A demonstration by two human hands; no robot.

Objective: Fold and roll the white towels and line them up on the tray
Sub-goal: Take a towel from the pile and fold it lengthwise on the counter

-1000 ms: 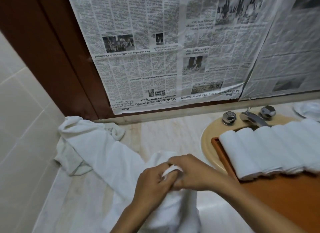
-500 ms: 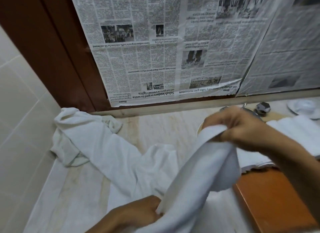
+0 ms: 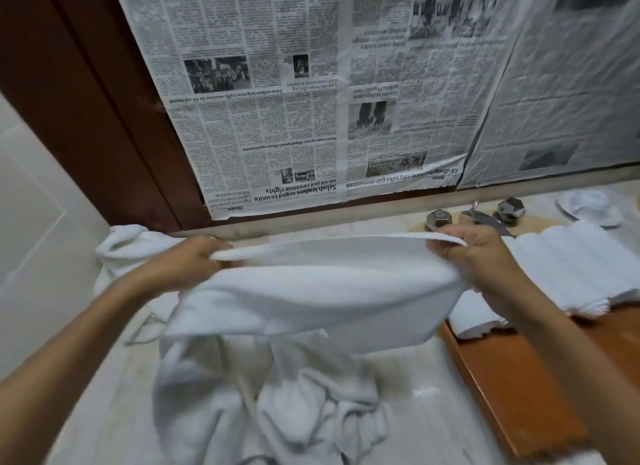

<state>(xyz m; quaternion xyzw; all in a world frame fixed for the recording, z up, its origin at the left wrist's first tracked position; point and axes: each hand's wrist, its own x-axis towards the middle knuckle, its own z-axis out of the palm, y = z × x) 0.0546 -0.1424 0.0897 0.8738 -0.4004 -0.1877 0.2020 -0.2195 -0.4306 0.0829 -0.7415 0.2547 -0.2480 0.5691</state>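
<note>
A white towel [image 3: 322,291] is held stretched in the air between 2 hands, above the counter [image 3: 104,412] and just left of the tray [image 3: 519,378]. Its top edge is pulled nearly taut from hand to hand, while the body hangs in a slack belly, drooping over a heap of loose towels [image 3: 277,395].

The left hand [image 3: 187,267] is closed on the left end of that top edge, with the cloth pinched inside curled fingers [image 3: 211,253]. The right hand [image 3: 485,256] is closed on the right end, and the edge is seen passing over its curled fingers. Both grips sit at the corners, and nothing is held at the middle.

The step in hand is judged to be the opening-out of 1 towel before its first fold, as no fold or roll is seen in it yet. The next move would call for the corners to be matched, in the air or on a flat surface. Room is scarce, since the heap lies directly beneath.

On the wooden tray a row of rolled towels [image 3: 571,267] is lined up side by side, touching. Behind them a faucet [image 3: 485,218] with 2 knobs is seen, and newspaper [image 3: 277,101] is spread across the wall.
</note>
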